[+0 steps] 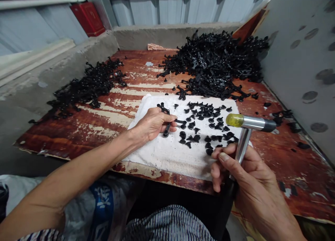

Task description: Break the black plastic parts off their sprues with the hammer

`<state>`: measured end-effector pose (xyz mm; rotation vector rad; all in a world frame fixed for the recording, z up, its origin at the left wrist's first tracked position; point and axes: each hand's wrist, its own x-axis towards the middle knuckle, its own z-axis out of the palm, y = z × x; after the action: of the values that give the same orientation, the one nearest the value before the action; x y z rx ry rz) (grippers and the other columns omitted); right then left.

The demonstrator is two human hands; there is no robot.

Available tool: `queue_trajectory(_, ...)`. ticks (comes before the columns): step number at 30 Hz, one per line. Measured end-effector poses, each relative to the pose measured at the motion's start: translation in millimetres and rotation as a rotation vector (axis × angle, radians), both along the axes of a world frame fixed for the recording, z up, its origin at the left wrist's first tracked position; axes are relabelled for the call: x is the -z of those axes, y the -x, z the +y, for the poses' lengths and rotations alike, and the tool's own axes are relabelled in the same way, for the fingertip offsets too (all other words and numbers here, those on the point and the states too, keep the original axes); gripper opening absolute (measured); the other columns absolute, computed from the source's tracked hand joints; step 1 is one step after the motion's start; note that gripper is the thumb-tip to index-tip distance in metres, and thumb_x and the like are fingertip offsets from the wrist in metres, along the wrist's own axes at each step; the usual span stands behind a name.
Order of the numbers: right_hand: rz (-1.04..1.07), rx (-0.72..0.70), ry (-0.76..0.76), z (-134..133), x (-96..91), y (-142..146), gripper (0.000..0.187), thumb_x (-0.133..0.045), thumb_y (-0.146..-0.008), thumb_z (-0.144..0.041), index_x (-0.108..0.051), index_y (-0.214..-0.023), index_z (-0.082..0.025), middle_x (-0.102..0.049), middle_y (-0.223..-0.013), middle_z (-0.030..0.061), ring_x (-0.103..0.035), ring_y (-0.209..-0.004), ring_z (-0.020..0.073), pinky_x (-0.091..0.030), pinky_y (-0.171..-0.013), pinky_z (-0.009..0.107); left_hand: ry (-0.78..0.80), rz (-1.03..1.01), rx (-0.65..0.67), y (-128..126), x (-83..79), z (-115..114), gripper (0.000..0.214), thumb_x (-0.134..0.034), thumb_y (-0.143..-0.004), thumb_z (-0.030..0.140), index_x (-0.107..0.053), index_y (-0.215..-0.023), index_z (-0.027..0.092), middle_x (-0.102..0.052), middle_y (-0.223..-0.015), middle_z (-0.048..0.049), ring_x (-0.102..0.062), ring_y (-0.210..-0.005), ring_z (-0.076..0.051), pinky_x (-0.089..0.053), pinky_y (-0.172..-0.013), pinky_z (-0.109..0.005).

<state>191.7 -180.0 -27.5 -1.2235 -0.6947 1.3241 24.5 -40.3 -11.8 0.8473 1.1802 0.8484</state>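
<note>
My left hand (156,124) pinches a branched black plastic part (166,129) above the left side of a white cloth (157,157). One arm of that part points toward the small black pieces on the cloth. In my right hand (251,174) is a mallet (242,145), its metal shaft upright and its dark handle running down below the hand. The mallet head has a yellow tip on the left and a dark tip on the right. Several small black mushroom-shaped pieces (206,110) lie scattered over the cloth between my hands.
A large heap of black parts (217,63) covers the back right of the worn red-brown board (104,129). Another pile (89,85) lies along the left edge. A low cement ledge (146,37) borders the back, and a red box (87,19) stands at the left corner.
</note>
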Motion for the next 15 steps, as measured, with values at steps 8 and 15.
queue_trajectory(8, -0.013, -0.026, 0.009, 0.1, -0.8, 0.3, 0.026, -0.074, -0.074, -0.036, -0.052, -0.083, -0.026, -0.064, -0.062, -0.004, -0.056, -0.037, 0.0114, -0.047, -0.036, 0.023, -0.006, 0.001, 0.008, 0.5, 2.5, 0.9, 0.03, -0.062, -0.076, -0.004, -0.042, -0.068, 0.017, -0.055, -0.06, -0.0005, -0.058, -0.052, -0.011, -0.052, -0.052, -0.028)
queue_trajectory(15, -0.221, -0.065, -0.022, -3.7, -0.3, -3.0, 0.02, -0.066, -0.082, -0.043, -0.057, -0.09, -0.026, -0.053, -0.064, -0.005, -0.041, -0.036, 0.0057, -0.034, -0.026, 0.016, -0.049, 0.085, 0.023, 0.8, 1.8, -0.3, 0.027, -0.062, -0.076, -0.002, -0.043, -0.073, 0.017, -0.058, -0.067, -0.0028, -0.059, -0.053, -0.012, -0.052, -0.051, -0.031)
